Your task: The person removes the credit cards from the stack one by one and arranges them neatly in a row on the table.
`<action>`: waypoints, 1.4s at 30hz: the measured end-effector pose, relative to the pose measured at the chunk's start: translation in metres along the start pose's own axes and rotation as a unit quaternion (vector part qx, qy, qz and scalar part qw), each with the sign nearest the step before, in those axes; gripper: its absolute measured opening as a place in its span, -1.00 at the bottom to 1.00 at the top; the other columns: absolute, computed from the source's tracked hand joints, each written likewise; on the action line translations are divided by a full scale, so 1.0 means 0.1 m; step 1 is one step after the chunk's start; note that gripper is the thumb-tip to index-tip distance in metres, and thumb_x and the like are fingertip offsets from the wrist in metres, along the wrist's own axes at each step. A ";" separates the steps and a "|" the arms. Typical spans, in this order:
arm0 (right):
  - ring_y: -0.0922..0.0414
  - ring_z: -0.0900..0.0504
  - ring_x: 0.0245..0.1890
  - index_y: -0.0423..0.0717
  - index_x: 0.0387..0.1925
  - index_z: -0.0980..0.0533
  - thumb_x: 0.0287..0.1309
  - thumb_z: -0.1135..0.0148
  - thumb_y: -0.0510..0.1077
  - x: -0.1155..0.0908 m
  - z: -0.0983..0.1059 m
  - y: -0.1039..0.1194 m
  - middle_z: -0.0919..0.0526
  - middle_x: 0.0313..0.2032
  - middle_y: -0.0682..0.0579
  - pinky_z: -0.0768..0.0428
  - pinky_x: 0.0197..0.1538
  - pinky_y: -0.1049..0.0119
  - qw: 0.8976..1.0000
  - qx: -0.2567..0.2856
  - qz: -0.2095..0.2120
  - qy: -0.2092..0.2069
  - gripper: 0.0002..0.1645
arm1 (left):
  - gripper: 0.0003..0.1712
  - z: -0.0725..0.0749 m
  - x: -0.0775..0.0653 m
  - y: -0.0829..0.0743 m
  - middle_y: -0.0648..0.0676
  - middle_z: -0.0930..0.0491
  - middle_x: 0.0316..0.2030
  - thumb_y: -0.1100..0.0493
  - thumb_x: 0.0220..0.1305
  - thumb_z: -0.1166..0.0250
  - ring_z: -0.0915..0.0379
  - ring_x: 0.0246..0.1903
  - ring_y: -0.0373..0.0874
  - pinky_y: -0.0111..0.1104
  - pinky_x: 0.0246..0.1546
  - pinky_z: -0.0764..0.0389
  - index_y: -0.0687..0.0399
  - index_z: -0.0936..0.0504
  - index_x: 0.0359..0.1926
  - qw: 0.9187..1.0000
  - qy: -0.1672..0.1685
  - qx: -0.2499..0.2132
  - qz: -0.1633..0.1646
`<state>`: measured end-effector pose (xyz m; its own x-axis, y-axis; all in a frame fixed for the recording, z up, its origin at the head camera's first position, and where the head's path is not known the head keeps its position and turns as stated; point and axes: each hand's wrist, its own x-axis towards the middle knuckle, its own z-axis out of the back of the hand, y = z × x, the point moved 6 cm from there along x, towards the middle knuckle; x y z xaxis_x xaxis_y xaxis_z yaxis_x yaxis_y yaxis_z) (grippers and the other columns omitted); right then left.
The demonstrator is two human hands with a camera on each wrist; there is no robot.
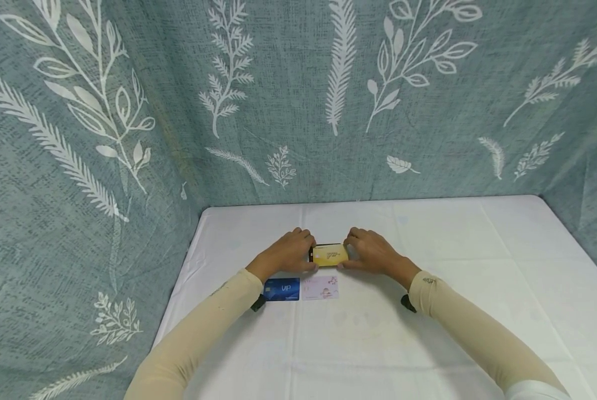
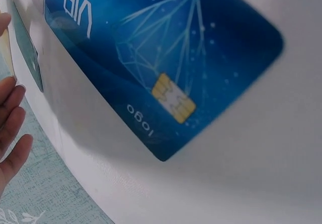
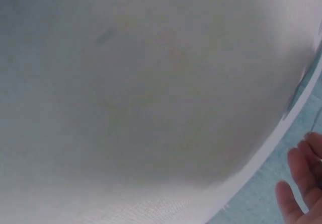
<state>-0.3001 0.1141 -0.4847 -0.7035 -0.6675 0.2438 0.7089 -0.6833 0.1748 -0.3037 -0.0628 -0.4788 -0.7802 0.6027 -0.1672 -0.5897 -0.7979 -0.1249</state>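
In the head view my left hand (image 1: pixel 289 253) and right hand (image 1: pixel 373 253) hold a gold card (image 1: pixel 330 256) by its two short ends, thumbs at the near edge and fingers at the far edge. A dark edge (image 1: pixel 311 254) shows along the gold card's left and far sides. Just nearer to me lie a blue VIP card (image 1: pixel 283 290) and a pale pink floral card (image 1: pixel 320 288), side by side. The left wrist view shows the blue card large, with its chip, and a few left fingers at the left edge. Right fingers (image 3: pixel 302 178) appear at lower right in the right wrist view.
A white cloth covers the table (image 1: pixel 458 322). Grey-green curtains (image 1: pixel 298 111) with white leaf prints hang behind it and at both sides. Small black devices (image 1: pixel 408 303) show beneath both wrists.
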 end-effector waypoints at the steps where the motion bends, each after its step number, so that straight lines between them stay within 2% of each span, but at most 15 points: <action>1: 0.10 -0.57 -0.29 -0.19 -0.12 -0.65 0.04 -0.47 0.28 0.00 0.01 0.00 -0.61 -0.14 -0.04 -0.59 -0.21 0.18 1.000 0.001 0.001 -0.003 -0.35 | -0.33 0.00 0.00 0.00 0.07 -0.58 0.02 -0.23 0.22 -0.35 -0.38 -0.06 -0.10 -0.21 0.11 -0.50 0.15 -0.59 0.16 1.000 0.000 0.000 0.000; 7: 0.09 -0.58 -0.26 -0.17 -0.12 -0.65 0.04 -0.47 0.27 -0.02 0.02 0.02 -0.61 -0.14 -0.03 -0.60 -0.17 0.17 1.000 0.004 0.002 -0.003 -0.37 | -0.32 -0.01 -0.02 0.00 0.08 -0.58 0.03 -0.25 0.22 -0.35 -0.39 -0.04 -0.09 -0.19 0.13 -0.50 0.15 -0.58 0.16 1.000 -0.002 0.005 -0.007; 19: 0.11 -0.59 -0.27 -0.17 -0.10 -0.66 0.02 -0.49 0.23 -0.09 0.07 0.03 -0.61 -0.17 -0.01 -0.60 -0.15 0.17 1.000 0.000 0.012 -0.013 -0.39 | -0.33 0.01 -0.06 -0.07 0.07 -0.59 -0.01 -0.24 0.22 -0.34 -0.39 -0.09 -0.11 -0.23 0.04 -0.50 0.16 -0.59 0.13 0.999 -0.021 0.013 -0.037; 28: 0.17 -0.50 -0.37 -0.16 -0.16 -0.66 -0.01 -0.51 0.24 -0.16 0.11 0.04 -0.58 -0.22 0.01 -0.55 -0.26 0.24 0.999 -0.005 0.026 -0.032 -0.40 | -0.38 0.06 -0.08 -0.16 0.07 -0.60 -0.03 -0.19 0.20 -0.37 -0.42 -0.09 -0.10 -0.21 0.03 -0.51 0.17 -0.60 0.09 0.998 -0.036 0.011 -0.046; 42: 0.16 -0.52 -0.38 -0.14 -0.17 -0.66 -0.02 -0.53 0.23 -0.24 0.14 0.04 -0.59 -0.20 0.00 -0.56 -0.29 0.25 0.999 -0.005 0.022 -0.037 -0.42 | -0.40 0.06 -0.09 -0.23 0.08 -0.60 -0.04 -0.19 0.20 -0.37 -0.44 -0.07 -0.07 -0.20 0.03 -0.52 0.16 -0.60 0.07 0.997 -0.050 0.017 -0.058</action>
<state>-0.2797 0.1316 -0.4762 -0.6659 -0.6737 0.3207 0.7382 -0.6571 0.1524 -0.2841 -0.0498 -0.4689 -0.7227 0.6890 -0.0546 -0.6822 -0.7238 -0.1033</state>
